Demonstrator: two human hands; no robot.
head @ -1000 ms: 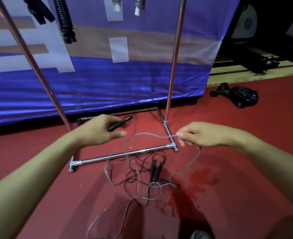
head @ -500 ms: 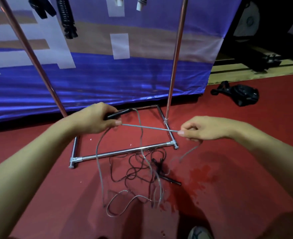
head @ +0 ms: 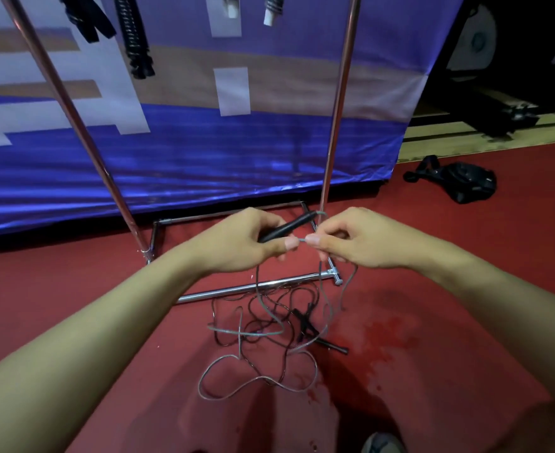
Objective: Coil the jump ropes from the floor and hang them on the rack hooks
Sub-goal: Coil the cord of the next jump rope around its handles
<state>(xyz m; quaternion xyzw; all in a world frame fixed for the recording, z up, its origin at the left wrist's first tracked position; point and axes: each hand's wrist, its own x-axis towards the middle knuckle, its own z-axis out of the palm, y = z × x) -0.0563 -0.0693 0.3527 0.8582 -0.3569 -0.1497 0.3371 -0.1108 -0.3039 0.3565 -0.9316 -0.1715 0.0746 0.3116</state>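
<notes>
At centre frame, just above the rack's (head: 256,287) near base bar, both hands meet. Left hand (head: 236,243) clenched round a black handle (head: 286,227) of the grey jump rope (head: 259,374); handle angles up and to the right, tip poking out past the knuckles. Right hand (head: 351,240) pinches the grey cord between thumb and forefinger, fingertips nearly touching the left thumb. A very short run of cord shows between the two hands.

From the hands, grey cord hangs in several strands down to the red floor (head: 449,322). Lower centre of frame: loose grey loops spread flat on the floor, a wide curved one nearest the camera. Tangled with them, a thinner black rope (head: 269,308) in a heap just in front of the base bar, its two black handles (head: 305,325) lying together at the right side of the heap.

Rack: two chrome uprights rise to the top edge, left one leaning in the wide-angle view, right one passing just behind the right hand. Upper left of frame: dark coiled items (head: 135,37) hang down; two white-tipped pieces (head: 271,11) hang at upper centre. What they hang from is cut off.

Behind the rack, a blue banner (head: 204,152). Right of frame, a black bag (head: 462,181) on the floor. Bottom edge, toe of a shoe (head: 382,444).
</notes>
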